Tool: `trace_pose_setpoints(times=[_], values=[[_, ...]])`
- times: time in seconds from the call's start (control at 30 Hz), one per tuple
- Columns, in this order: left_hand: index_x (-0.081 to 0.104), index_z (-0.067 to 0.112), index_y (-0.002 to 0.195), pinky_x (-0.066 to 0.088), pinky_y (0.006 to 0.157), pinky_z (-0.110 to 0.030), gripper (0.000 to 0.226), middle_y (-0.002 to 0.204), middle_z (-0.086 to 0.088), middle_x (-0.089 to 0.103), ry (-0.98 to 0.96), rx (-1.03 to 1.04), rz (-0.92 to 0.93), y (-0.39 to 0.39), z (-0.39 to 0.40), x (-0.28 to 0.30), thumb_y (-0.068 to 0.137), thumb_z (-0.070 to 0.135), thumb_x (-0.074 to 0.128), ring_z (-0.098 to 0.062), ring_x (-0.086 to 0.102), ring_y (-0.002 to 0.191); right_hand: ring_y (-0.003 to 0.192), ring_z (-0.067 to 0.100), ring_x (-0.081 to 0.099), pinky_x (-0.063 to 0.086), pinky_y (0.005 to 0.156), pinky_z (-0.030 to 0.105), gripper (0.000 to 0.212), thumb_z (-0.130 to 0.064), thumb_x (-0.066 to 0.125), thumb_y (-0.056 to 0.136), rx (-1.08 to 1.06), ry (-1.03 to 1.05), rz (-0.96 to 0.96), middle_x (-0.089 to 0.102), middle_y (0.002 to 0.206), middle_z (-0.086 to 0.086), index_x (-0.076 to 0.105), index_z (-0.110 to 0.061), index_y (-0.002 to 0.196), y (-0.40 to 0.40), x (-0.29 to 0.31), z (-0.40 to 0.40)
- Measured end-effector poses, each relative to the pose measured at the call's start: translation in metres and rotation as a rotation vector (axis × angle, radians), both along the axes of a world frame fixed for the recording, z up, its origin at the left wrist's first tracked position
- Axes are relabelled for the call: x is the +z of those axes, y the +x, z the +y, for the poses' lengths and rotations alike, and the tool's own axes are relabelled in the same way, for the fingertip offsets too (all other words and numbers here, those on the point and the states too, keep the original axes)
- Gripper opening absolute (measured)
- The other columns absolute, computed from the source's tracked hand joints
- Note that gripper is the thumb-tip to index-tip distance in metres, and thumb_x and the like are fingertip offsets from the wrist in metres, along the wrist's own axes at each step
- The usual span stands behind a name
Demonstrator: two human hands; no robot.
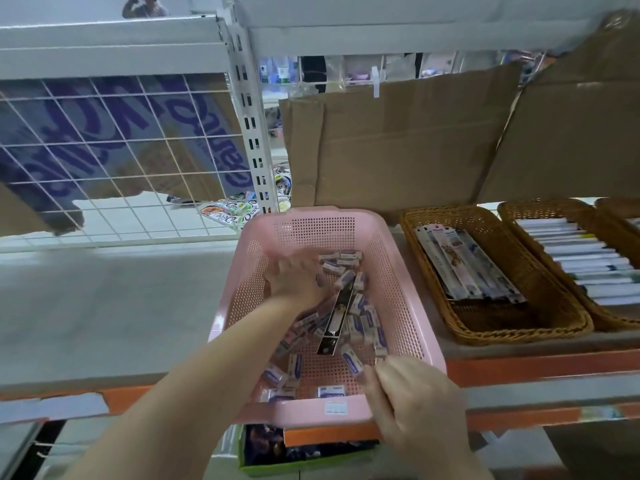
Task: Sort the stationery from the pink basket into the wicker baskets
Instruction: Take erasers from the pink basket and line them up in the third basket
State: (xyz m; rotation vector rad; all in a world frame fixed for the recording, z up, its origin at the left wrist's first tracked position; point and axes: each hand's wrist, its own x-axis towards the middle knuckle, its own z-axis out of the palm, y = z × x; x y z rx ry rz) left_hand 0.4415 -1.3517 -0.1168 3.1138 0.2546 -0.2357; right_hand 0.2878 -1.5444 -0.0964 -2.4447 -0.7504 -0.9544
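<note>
Reaching my left hand into the pink basket, I am pressing relaxed fingers among the erasers; my right hand, fingers curled, is pinching one eraser, wicker baskets sitting beyond it.

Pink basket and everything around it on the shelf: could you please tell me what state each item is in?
Pink basket: upright, open, partly full of small erasers.
Long dark packet: lying on the erasers.
Left hand: reaching inside among the erasers; grip unclear.
Right hand: at the near rim, fingers curled.
Near wicker basket: holds flat packets.
Far wicker basket: filled with pens.
</note>
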Motion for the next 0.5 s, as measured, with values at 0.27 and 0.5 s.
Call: trace_pose_setpoints(times=[0.27,0.5], values=[[0.023,0.009,0.144,0.038,0.101,-0.053,0.067,0.148,-0.019,0.026,0.001,0.051,-0.028,0.0,-0.008,0.008,0.091,0.035,0.055,-0.039,0.029,0.134,0.047,0.01,0.041,0.027,0.051,0.022,0.05,-0.03,0.037,0.097,0.008,0.019,-0.037,0.046,0.052,-0.005,0.051,-0.016,0.052,0.001,0.001,0.001],[0.031,0.014,0.144,0.054,0.082,-0.037,0.058,0.131,-0.02,0.043,-0.225,-0.003,-0.177,-0.001,0.01,0.006,0.089,0.001,0.046,-0.036,0.054,0.109,0.047,0.009,0.039,0.026,0.051,0.02,0.05,-0.03,0.035,0.098,-0.003,0.024,-0.045,0.045,0.052,-0.006,0.051,-0.017,0.053,0.0,0.003,0.002]])
